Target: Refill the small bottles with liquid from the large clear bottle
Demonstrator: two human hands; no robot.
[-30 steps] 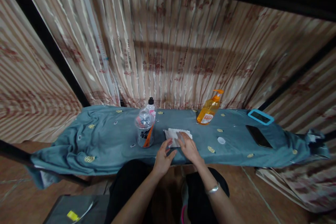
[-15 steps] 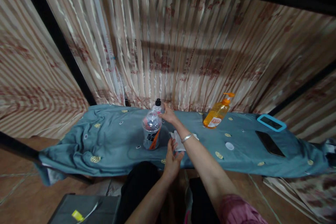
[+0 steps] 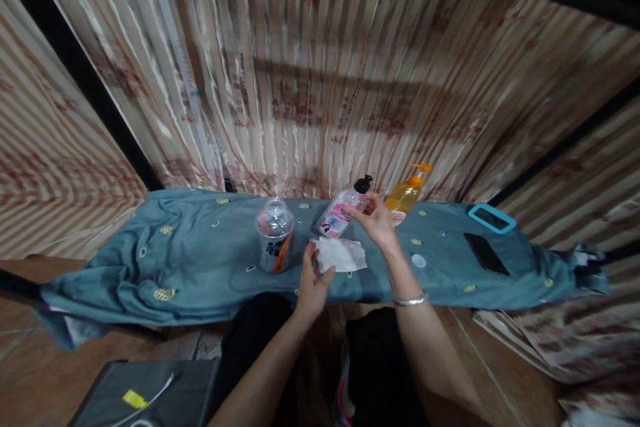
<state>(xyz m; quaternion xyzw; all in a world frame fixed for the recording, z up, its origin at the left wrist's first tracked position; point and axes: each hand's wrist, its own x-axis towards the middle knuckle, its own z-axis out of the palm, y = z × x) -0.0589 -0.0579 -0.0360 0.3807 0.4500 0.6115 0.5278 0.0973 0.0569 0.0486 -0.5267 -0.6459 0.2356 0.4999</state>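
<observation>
Pink-labelled bottle (image 3: pixel 336 217) is moved right from behind clear bottle (image 3: pixel 275 243), clasped tilted in right grip (image 3: pixel 376 221); left grip (image 3: pixel 313 288) half-spread at white paper (image 3: pixel 343 255), contact unclear

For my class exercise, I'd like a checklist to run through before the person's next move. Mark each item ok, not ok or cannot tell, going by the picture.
1. Right hand has hold of the pink-labelled bottle: ok, its fingers are on the upper part.
2. That bottle is upright: not ok, it tilts with its black pump toward the right.
3. The bottle's base is off the cloth: cannot tell from this angle.
4. Left hand is by the white paper: ok, at its left edge.
5. Clear container stands upright: ok, apart from both hands.
6. Dark phone is away from the hands: ok, far to the right.
</observation>
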